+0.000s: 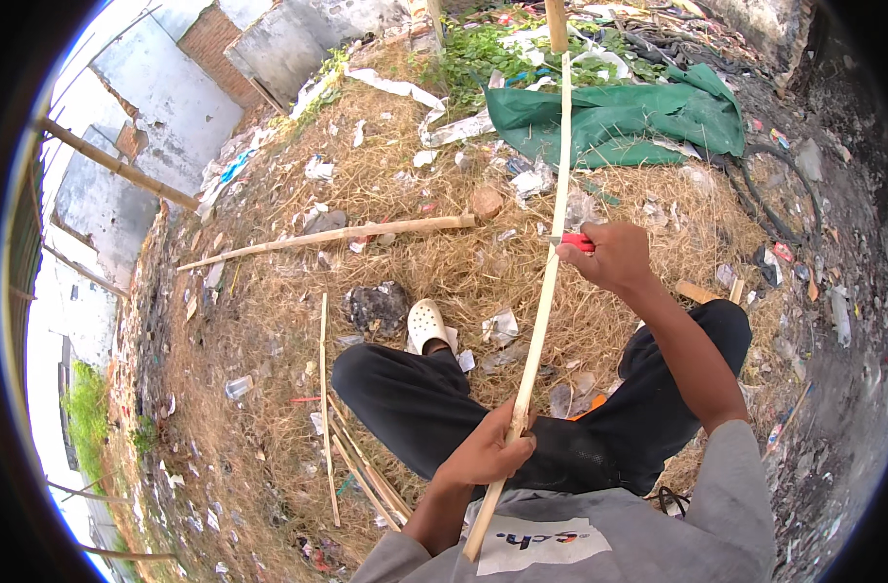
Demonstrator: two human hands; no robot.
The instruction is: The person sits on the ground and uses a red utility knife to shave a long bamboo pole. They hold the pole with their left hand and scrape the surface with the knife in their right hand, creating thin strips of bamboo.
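On the far left, a bamboo pole (121,165) is slanting before weathered walls (162,73). Farther right, a long bamboo piece (327,236) is lying on dry straw (269,321); below it, a thin strip (325,408) and a small bundle of strips (368,476) are resting to the left of the person's lap. A dark stone (376,308) is sitting just left of a pale clog (425,325). The left hand (487,447) is grasping the lower part of a long pale bamboo length (541,311), which is running from the grey shirt (677,544), between the bent knees, up toward a tan post (557,24). The right hand (614,255) is clenching a red-handled tool (578,241) at the length's right edge; its blade seems to be touching the bamboo, though it is showing too small to be certain. Behind, a green sheet (648,121) is spreading rightward over the ground.
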